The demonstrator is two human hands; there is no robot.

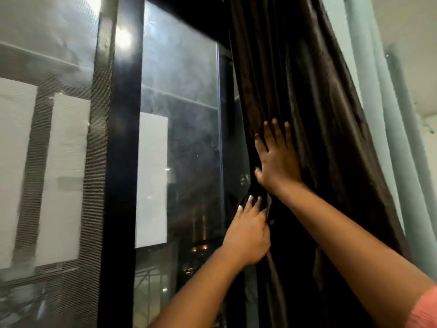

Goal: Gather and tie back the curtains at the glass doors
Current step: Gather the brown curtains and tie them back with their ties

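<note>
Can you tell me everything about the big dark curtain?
The dark brown curtain looks shiny and soft, hanging in long folds right of the glass door. It is bunched up, slanting toward the wall. The right hand presses flat on it, and the left hand grips its edge lower down.
</note>
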